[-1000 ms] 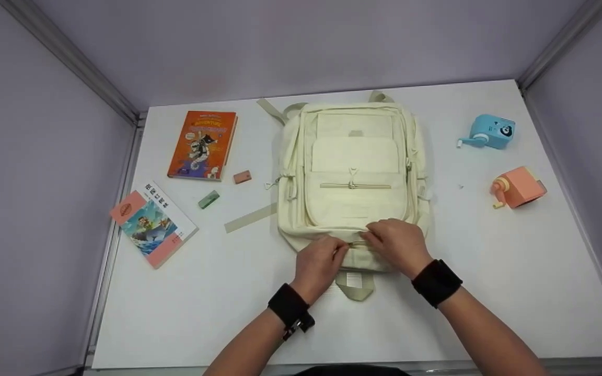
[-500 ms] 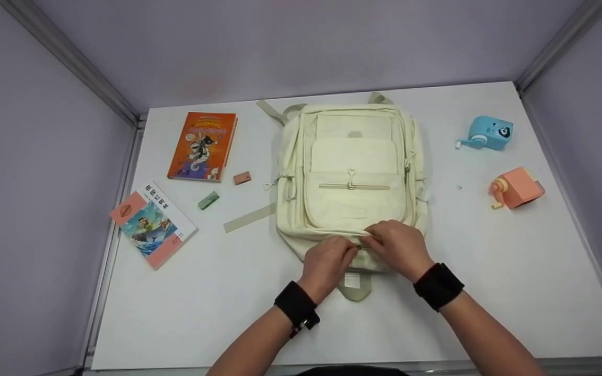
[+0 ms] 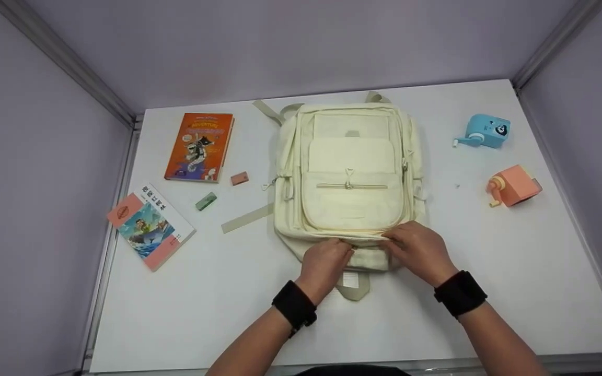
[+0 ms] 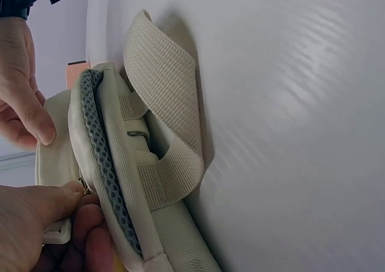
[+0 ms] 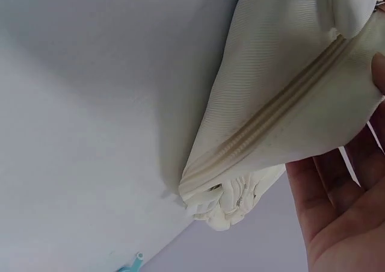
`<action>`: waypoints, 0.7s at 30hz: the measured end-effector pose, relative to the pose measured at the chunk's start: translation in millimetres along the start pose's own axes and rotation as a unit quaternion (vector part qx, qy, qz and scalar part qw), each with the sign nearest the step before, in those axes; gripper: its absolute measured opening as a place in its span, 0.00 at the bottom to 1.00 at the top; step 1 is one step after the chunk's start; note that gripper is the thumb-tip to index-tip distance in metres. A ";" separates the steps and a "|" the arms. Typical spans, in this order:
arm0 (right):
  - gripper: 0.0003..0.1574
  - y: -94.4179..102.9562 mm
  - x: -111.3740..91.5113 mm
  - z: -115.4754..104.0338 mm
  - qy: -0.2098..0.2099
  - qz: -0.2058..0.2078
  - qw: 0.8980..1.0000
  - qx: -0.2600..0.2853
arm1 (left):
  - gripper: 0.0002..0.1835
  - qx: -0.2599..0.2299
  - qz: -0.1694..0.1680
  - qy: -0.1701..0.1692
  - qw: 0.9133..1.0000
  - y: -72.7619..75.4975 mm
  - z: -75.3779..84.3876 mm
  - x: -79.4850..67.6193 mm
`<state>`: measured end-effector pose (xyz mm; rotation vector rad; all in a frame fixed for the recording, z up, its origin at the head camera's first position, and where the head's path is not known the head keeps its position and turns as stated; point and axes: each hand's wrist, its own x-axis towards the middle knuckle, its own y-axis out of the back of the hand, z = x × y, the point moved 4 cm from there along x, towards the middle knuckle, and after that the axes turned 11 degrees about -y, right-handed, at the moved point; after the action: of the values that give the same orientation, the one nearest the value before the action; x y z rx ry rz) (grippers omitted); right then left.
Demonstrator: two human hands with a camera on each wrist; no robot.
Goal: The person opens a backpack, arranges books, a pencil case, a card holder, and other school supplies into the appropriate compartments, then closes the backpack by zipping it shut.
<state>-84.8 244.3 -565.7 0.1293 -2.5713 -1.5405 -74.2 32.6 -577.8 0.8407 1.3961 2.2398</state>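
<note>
A cream backpack (image 3: 356, 209) lies on its back on the white table, its bottom end towards the person. My left hand (image 3: 324, 266) is at that near end. In the left wrist view its thumb and finger pinch a small metal zipper pull (image 4: 84, 186) beside the grey mesh padding. My right hand (image 3: 421, 250) holds the edge of the bag's fabric a little to the right. The right wrist view shows its thumb on the cloth and the other fingers behind, with the zipper track (image 5: 271, 112) running along the side. A webbing loop (image 3: 356, 290) sticks out below.
On the left lie an orange book (image 3: 199, 146), a white-and-pink book (image 3: 150, 227), a pink eraser (image 3: 239, 178) and a green eraser (image 3: 206, 201). A blue crank pencil sharpener (image 3: 486, 131) and an orange one (image 3: 515, 185) stand on the right.
My left hand first shifted right along the zipper, then stayed near there. My right hand has since moved right and slightly down along the bag's near edge, widening the space between the hands.
</note>
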 end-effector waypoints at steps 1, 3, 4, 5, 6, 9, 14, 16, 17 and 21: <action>0.08 -0.2 1.1 -0.5 0.001 -0.001 1.000 -0.003 | 0.07 0.005 0.003 0.000 1.000 -0.1 0.3 0.1; 0.07 -0.1 3.8 -2.0 0.003 -0.002 1.000 -0.009 | 0.07 0.012 0.011 0.000 1.000 -0.2 1.1 0.7; 0.07 0.0 5.2 -2.9 0.002 -0.003 1.000 -0.011 | 0.06 0.015 0.015 0.000 1.000 -0.2 1.7 1.1; 0.08 -0.1 6.5 -3.7 0.001 -0.004 1.000 -0.013 | 0.06 0.020 0.018 0.000 1.000 -0.2 2.5 1.6; 0.08 0.2 7.6 -4.4 0.000 -0.003 1.000 -0.014 | 0.06 0.025 0.022 -0.001 0.999 -0.2 3.3 2.1; 0.10 0.8 10.2 -6.4 -0.006 0.000 1.000 -0.016 | 0.06 0.040 0.030 -0.007 0.999 -0.4 6.4 4.2; 0.13 -0.9 13.7 -9.9 -0.018 -0.002 1.000 -0.023 | 0.08 0.079 0.040 -0.030 0.996 -3.2 16.5 10.9; 0.14 -2.4 15.2 -12.2 -0.021 -0.006 0.999 -0.025 | 0.10 0.093 0.041 -0.039 0.994 -5.2 21.7 14.7; 0.14 -2.9 15.8 -13.4 -0.021 -0.009 0.999 -0.026 | 0.10 0.097 0.041 -0.042 0.994 -6.1 24.1 16.5; 0.17 -4.3 17.4 -16.9 -0.028 -0.017 0.999 -0.024 | 0.12 0.099 0.036 -0.052 0.993 -9.4 32.1 22.7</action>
<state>-99.2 225.0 -560.2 0.1283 -2.5848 -1.6397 -70.2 71.9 -569.0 1.0735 1.5804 2.0993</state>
